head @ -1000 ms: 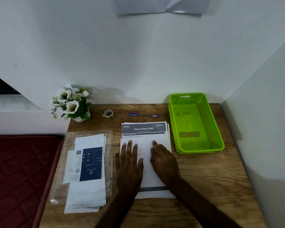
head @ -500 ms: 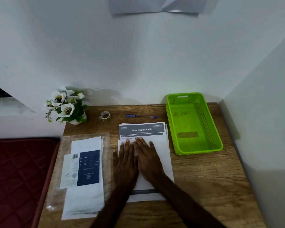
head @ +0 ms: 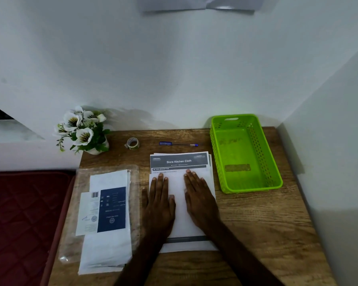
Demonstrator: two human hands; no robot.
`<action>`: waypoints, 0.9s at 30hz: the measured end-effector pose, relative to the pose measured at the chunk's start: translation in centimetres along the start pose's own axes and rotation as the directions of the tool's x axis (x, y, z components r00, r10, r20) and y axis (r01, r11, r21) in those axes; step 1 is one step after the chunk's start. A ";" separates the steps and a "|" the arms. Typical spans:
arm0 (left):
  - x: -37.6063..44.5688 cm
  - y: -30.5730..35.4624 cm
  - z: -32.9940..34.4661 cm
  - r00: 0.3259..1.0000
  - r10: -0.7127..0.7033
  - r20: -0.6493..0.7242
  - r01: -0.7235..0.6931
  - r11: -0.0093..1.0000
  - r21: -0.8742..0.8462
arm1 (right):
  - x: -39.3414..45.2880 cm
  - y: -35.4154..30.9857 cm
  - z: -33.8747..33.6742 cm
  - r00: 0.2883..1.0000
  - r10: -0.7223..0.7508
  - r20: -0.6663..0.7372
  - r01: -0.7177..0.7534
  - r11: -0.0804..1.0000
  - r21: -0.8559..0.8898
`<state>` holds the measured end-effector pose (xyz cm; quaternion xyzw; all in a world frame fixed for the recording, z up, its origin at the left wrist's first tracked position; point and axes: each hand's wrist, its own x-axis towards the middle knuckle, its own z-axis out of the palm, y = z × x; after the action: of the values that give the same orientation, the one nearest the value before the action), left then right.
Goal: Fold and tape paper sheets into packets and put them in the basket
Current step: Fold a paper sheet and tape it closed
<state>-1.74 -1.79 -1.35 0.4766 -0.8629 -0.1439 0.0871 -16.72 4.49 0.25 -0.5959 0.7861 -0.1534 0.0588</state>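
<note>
While both hands press flat, a folded paper sheet (head: 179,205) lies on the stack of sheets (head: 179,162) at mid-table.

Left hand (head: 158,205) and right hand (head: 201,201) rest on the fold, fingers straight, gripping nothing. Just right of the stack, the green basket (head: 276,180) holds only a label on its floor. Tape roll (head: 132,143) and pen (head: 178,144) lie behind the stack.

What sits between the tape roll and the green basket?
A blue pen lies on the table between the tape roll and green basket, in the head view.
</note>
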 end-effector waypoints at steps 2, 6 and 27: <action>0.0 0.0 -0.1 1.000 0.003 0.005 -0.003 1.000 0.005 | -0.3 0.9 -0.5 0.999 0.026 -0.042 -0.026 1.000 -0.009; 0.0 0.1 -0.3 1.000 0.011 -0.002 -0.011 1.000 0.009 | -0.6 1.8 -1.3 0.995 0.080 -0.054 -0.083 0.995 -0.052; -12.0 -0.3 -1.2 0.895 0.418 -0.157 -0.428 0.903 -0.033 | 9.7 -0.4 -8.1 0.851 0.014 0.524 0.021 0.998 -0.059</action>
<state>5.22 7.97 -0.44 0.2837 -0.9317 -0.1150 0.1952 -21.33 -3.52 8.96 -0.6181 0.7437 0.0395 0.2518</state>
